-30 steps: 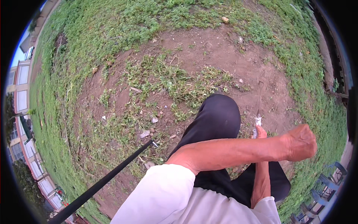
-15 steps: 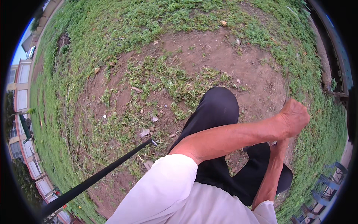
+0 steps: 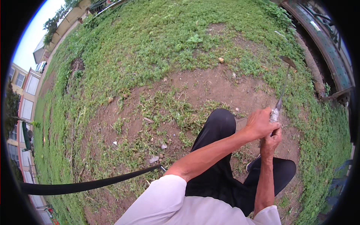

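Observation:
My left hand and my right hand are closed together around the wrapped, pale handle of a hand tool, the right below the left. Its thin metal shaft runs up to a small flat blade over the weeds at the right. My dark-trousered knees are bent beneath my arms on bare reddish soil with loose uprooted weeds.
A black strap or bar crosses the lower left. Small stones lie on the soil. Green weeds surround the patch. A rusty metal structure runs along the upper right. A building stands at the far left.
The tool has swung upward, with my right hand raised from low beside my knee. My left hand has moved left onto the handle. The view has tilted up.

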Motion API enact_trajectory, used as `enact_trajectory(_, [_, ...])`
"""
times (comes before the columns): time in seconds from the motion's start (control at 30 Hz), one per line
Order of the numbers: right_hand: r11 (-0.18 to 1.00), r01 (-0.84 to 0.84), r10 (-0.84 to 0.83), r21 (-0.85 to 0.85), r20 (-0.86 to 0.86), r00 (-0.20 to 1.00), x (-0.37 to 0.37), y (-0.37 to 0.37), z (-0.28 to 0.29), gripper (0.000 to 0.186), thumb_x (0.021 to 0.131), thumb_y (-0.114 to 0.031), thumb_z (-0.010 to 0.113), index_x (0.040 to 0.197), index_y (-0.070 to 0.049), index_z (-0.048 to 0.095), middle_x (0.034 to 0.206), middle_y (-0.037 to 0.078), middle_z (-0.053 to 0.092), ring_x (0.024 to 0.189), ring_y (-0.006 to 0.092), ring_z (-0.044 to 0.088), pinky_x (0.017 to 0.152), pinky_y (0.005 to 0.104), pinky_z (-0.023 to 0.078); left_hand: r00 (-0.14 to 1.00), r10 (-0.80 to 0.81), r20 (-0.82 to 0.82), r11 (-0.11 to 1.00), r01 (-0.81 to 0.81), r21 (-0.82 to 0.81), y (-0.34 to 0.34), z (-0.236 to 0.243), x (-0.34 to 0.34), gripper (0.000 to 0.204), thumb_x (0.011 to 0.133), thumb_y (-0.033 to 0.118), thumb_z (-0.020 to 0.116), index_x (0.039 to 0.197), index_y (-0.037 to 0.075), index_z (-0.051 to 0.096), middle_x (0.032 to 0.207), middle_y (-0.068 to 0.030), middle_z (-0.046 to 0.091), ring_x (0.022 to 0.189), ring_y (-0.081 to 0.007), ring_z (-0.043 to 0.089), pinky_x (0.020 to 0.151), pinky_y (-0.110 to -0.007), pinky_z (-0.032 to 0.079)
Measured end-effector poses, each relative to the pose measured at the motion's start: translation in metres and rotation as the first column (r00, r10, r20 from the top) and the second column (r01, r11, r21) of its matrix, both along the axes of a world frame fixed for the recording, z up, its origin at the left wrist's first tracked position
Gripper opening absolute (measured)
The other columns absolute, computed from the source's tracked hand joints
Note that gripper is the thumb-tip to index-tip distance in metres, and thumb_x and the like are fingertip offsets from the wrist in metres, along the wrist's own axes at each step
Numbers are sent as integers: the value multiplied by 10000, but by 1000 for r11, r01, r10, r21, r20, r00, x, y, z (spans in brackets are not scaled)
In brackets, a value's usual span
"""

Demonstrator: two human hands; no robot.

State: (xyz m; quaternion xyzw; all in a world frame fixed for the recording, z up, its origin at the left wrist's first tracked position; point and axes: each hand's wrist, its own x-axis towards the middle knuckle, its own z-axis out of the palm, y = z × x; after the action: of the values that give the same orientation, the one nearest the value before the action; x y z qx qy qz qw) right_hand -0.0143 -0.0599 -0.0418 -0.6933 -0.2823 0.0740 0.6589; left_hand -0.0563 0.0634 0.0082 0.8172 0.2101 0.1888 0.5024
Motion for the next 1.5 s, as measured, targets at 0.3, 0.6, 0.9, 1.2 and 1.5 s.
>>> enact_trajectory(0.3, [913, -359, 363, -192, -14, 932, -40, 11, 49, 796, 796, -162, 791, 1486, -32, 417, 921, 27, 621, 743, 100, 572, 661, 271, 485, 973, 63, 223, 849, 65, -524, 47, -24, -34, 194, 903, 131, 680, 1011, -16, 614, 863, -62, 649, 711, -109, 624, 610, -280, 540])
enact_trajectory(0.6, [811, -205, 428, -549, 317, 846, 1, -14, 92, 538, 864, -184, 748, 1309, 60, 570, 797, 135, 621, 633, 191, 574, 606, 335, 486, 968, 82, 235, 790, 81, -608, 115, 24, -72, 232, 962, 159, 603, 1125, 12, 528, 892, -87, 657, 650, -127, 605, 536, -272, 538])
enact_trajectory(0.9, [808, -292, 479, -511, 283, 831, 2, 26, 77, 452, 888, -225, 716, 1238, 43, 616, 867, 196, 658, 756, 294, 651, 695, 406, 520, 924, 383, -19, 916, -382, -124, 175, -57, -120, 217, 938, 235, 686, 976, 37, 604, 761, -27, 619, 625, -94, 565, 482, -271, 462])
enact_trajectory(1.2, [623, -341, 618, -704, 176, 766, 32, 11, 70, 359, 891, -221, 679, 1157, 15, 624, 947, 241, 653, 887, 441, 629, 766, 493, 497, 635, 687, -353, 721, -656, 223, 208, -198, -220, 346, 870, 312, 683, 915, -27, 626, 849, -232, 690, 813, -389, 684, 719, -479, 509])
enact_trajectory(1.5, [497, -213, 480, -841, 62, 875, 38, -5, 65, 343, 912, -187, 679, 1177, 26, 631, 835, 206, 609, 738, 388, 617, 675, 460, 473, 491, 725, -483, 673, -652, 348, 255, -290, -284, 408, 890, 359, 615, 939, -46, 624, 893, -288, 681, 893, -465, 662, 772, -525, 492])
